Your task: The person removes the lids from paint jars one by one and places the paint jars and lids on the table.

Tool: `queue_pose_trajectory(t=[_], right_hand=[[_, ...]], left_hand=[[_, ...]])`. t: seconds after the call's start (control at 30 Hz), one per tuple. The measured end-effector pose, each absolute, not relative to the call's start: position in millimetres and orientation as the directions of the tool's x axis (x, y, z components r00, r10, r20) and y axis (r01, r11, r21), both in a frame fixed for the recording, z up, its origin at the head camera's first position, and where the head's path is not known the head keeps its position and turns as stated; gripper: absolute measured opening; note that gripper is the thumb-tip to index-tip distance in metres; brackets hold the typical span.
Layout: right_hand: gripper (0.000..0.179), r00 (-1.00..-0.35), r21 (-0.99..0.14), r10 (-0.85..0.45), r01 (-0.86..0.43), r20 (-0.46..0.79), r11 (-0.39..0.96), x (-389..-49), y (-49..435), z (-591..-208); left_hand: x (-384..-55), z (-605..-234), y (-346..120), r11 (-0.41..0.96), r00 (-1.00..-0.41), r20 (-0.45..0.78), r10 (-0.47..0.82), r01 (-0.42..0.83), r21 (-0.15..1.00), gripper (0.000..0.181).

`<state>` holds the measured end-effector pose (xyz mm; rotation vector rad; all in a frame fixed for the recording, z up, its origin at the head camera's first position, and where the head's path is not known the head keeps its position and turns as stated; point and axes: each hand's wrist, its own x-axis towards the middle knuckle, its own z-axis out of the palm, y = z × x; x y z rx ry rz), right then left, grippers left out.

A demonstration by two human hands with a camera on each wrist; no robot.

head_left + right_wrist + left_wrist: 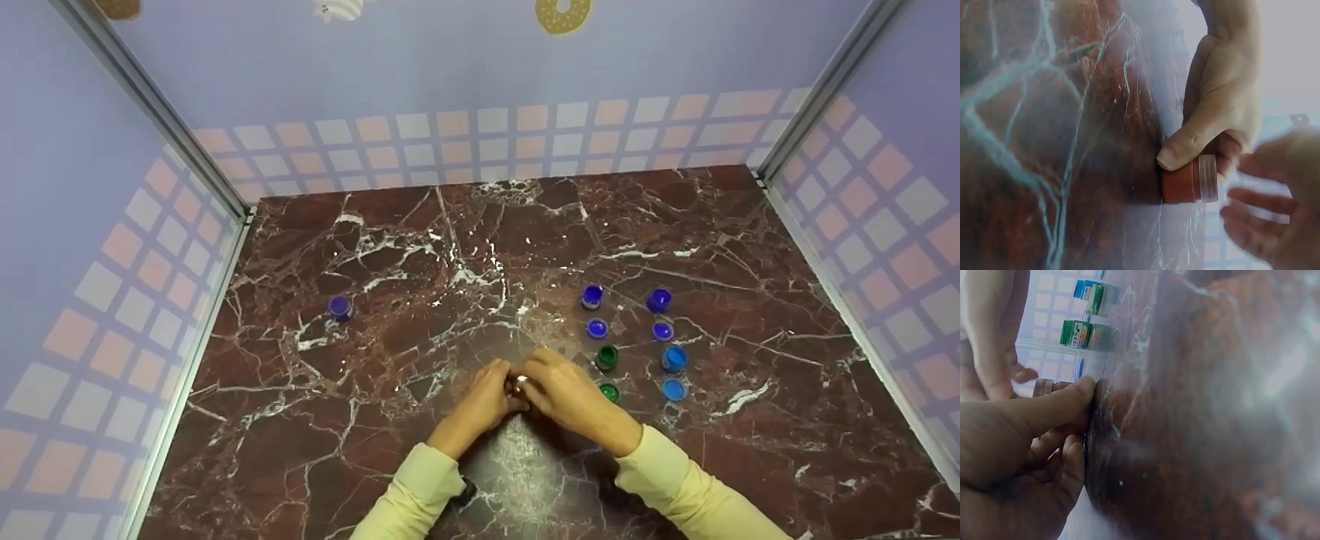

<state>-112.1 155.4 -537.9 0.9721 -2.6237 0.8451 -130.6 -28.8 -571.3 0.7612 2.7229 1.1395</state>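
Pinched in my left hand [487, 394] is a small reddish-brown paint jar [1179, 185] with a ribbed, see-through lid [1207, 179]. The jar stands with its base at the tabletop, and the left thumb and fingers press its sides. My right hand [559, 386] hovers right at the lid, its fingers spread and loosely bent, with a gap to the lid in the right wrist view. From the head view the jar is mostly covered by both hands. A green jar [607, 358] and a green lid [609, 392] lie just beyond the right hand.
To the right stand a dark blue jar [592, 297], another blue jar [659, 301] and a light blue jar [674, 359], each with a lid in front. One purple jar [340, 308] stands apart on the left. Panels wall the marbled table [300, 420] at back and sides.
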Motion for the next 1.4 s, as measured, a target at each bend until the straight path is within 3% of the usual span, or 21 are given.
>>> queue_pose_trajectory(t=[0.17, 0.4, 0.73, 0.97, 1.2, 1.4], right_hand=[[0.019, -0.857, -0.494, -0.394, -0.514, 0.332, 0.701, -109.5, 152.2, -536.1], [0.027, -0.877, -0.454, -0.363, -0.476, 0.315, 0.754, -105.8, 147.1, -538.3], [0.024, -0.855, -0.393, -0.387, -0.506, 0.346, 0.767, -104.9, 142.2, -543.8], [0.017, -0.808, -0.372, -0.48, -0.585, 0.342, 0.721, -107.1, 142.8, -543.0], [0.024, -0.728, -0.342, -0.621, -0.685, 0.291, 0.643, -110.9, 150.6, -539.1], [0.028, -0.698, -0.323, -0.654, -0.715, 0.292, 0.62, -110.6, 151.8, -538.8]], left_hand=[[-130.8, -570.9, -29.3, 0.593, -0.878, 0.086, 0.471, 0.387, 0.706, 0.038], [-130.7, -571.8, -28.7, 0.581, -0.875, 0.109, 0.471, 0.401, 0.708, 0.042], [-132.8, -571.3, -30.0, 0.564, -0.85, 0.185, 0.493, 0.474, 0.676, 0.035], [-133.7, -571.8, -33.3, 0.555, -0.838, 0.202, 0.507, 0.497, 0.667, 0.033], [-136.3, -571.6, -33.1, 0.566, -0.851, 0.137, 0.507, 0.449, 0.692, 0.039], [-134.4, -570.5, -31.4, 0.573, -0.862, 0.112, 0.494, 0.42, 0.704, 0.039]])
